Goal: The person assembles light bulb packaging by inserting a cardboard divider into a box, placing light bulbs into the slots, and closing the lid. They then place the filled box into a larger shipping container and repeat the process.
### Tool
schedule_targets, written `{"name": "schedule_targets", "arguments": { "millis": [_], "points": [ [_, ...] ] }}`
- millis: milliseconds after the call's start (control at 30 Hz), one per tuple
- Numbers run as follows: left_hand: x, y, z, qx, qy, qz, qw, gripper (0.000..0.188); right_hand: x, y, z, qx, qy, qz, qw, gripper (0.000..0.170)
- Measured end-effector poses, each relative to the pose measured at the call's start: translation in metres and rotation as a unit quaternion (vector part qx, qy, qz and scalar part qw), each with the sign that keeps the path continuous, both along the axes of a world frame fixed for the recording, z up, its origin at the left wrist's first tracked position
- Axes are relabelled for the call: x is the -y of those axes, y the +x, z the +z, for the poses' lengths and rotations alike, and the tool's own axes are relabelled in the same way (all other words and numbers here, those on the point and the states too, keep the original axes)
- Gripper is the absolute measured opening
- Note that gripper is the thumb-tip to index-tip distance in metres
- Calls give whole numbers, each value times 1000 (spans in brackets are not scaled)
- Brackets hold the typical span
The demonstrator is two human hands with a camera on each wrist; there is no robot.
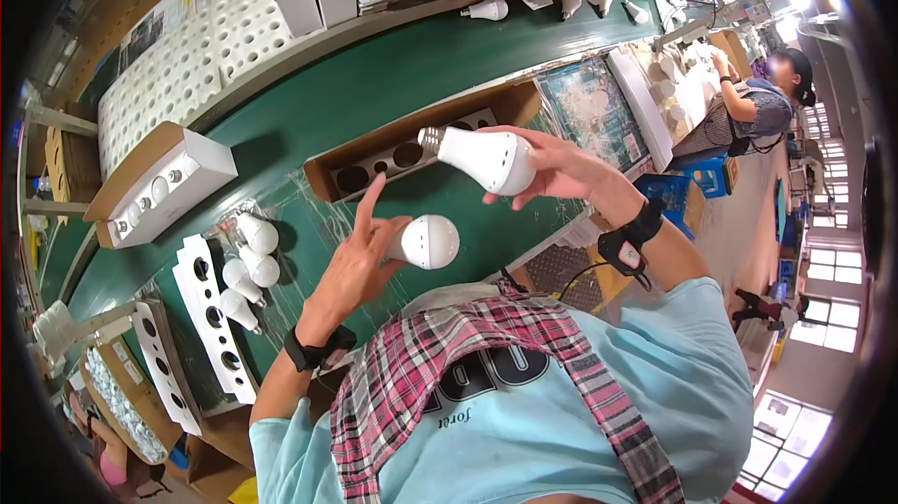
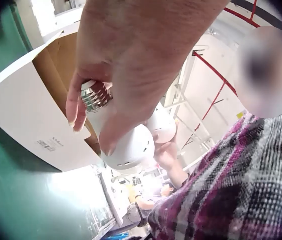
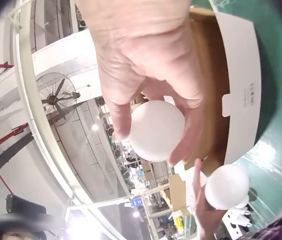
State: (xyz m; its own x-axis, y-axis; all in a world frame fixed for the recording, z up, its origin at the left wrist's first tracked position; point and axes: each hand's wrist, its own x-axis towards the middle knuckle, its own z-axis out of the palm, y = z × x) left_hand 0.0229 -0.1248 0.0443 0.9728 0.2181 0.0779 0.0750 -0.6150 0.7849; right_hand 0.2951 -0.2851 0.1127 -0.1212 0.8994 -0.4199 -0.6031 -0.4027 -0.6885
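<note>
My left hand [image 1: 351, 265] holds a white LED bulb [image 1: 430, 242] by its metal screw base, its round dome toward the right. In the left wrist view the thumb lies along the bulb's body [image 2: 128, 147]. My right hand [image 1: 552, 167] grips a second bulb [image 1: 486, 160] around its dome, the screw base pointing left. The right wrist view shows fingers on both sides of that dome [image 3: 157, 131]. Just beyond both hands lies an open long box [image 1: 327, 181], brown inside, with a holed insert [image 1: 407, 156] in it.
Several loose bulbs [image 1: 245, 270] lie at the left beside holed white inserts [image 1: 210, 317]. A box with bulbs [image 1: 173, 190] stands farther left. White perforated trays [image 1: 178, 83] line the far shelf. Another person [image 1: 758, 106] works at the right end.
</note>
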Motion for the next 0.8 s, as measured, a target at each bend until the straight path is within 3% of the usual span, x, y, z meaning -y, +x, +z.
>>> {"name": "schedule_targets", "arguments": {
  "millis": [67,133,200,233,333,467,600,700,800],
  "points": [
    [-3,3,12,37,46,-8,998,61,-2,-6,3,122,5,51,991,67],
    [-8,9,18,42,85,-48,994,58,-11,-16,5,330,71,107,935,68],
    [-12,12,17,45,95,-94,990,57,-20,-21,-1,482,167,161,845,64],
    [-14,13,17,19,87,-101,991,58,-23,-29,1,480,165,161,847,55],
    [-14,14,11,54,120,-77,988,61,-27,-40,1,522,194,163,814,53],
    [-13,9,-3,67,72,-48,994,62,-25,-46,-2,306,39,29,951,60],
    [-17,9,-25,77,60,-60,993,62,-27,-40,-19,375,39,95,921,65],
    [-22,2,-45,42,17,-30,999,61,-40,-45,-18,599,155,104,779,62],
    [-27,-7,-69,-5,-3,8,1000,61,-50,-43,-23,677,176,116,705,60]
  ]
}}
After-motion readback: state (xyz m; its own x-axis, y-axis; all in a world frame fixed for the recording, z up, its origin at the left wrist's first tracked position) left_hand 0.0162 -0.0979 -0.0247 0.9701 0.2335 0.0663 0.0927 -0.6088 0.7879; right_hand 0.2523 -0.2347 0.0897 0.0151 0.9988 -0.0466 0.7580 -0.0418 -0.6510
